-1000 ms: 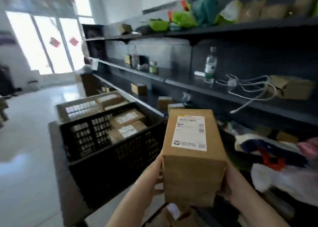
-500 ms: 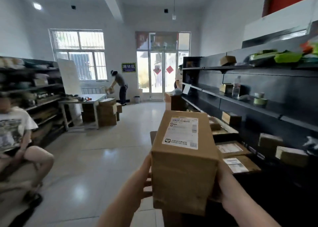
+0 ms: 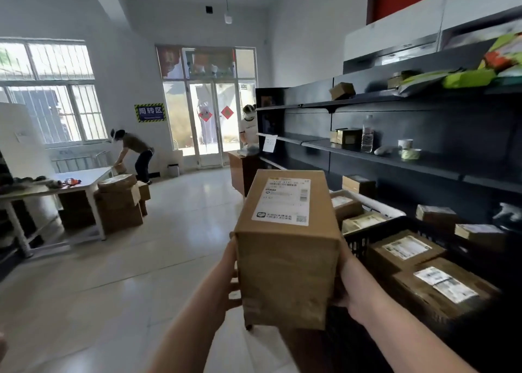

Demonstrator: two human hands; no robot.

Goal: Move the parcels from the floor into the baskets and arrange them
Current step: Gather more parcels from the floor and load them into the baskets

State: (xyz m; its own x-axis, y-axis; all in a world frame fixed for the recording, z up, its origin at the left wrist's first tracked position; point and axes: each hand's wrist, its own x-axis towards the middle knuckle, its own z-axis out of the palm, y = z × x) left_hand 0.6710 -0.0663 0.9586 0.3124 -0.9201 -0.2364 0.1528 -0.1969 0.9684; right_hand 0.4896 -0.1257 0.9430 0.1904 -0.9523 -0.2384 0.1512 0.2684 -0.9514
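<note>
Clamped between left hand point(image 3: 230, 280) and right hand point(image 3: 354, 285): cardboard box point(image 3: 285, 248), held upright in mid-air, label up.

Pressed flat on opposite side faces, palms inward; most fingers hidden behind box. Positioned above floor point(image 3: 127, 273), just left of black basket point(image 3: 357, 241) already containing labelled parcels point(image 3: 406, 252). Label text too blurred to read. Basket's right side lost in shadow under dark shelves point(image 3: 395, 157).

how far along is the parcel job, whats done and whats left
Done: several labelled parcels already lie in the black basket. In hand: both hands, left and right, grip a cardboard box, not yet binned. Left: placing it; floor parcels aren't in view.
</note>
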